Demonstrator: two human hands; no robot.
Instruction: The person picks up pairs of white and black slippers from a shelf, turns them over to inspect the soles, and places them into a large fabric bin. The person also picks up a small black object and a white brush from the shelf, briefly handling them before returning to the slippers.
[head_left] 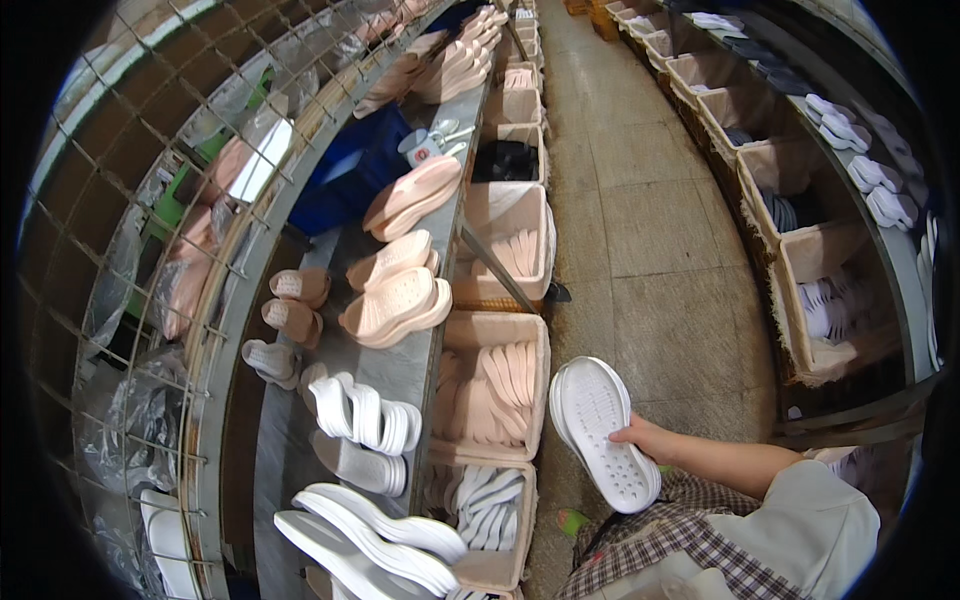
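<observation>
My right hand (pixel 645 440) is closed on the edge of a pair of white shoe soles (pixel 597 430), stacked one against the other. They hang upright over the aisle, in front of my checked apron. The top sole shows rows of small holes and dimples. My right thumb lies on its inner face, while the fingers behind are hidden. My left hand does not show. Nearest to the held soles on the left is a cloth-lined basket of pink soles (pixel 510 380). Below it stands a basket of white and grey soles (pixel 490 510).
A grey metal shelf (pixel 400 350) on the left carries pink soles (pixel 395 305), large white soles (pixel 375 540), a blue crate (pixel 350 170) and a mug (pixel 418 148). Wire mesh (pixel 160 230) rises beside it. Lined baskets (pixel 790 270) flank the tiled aisle (pixel 655 250) on the right.
</observation>
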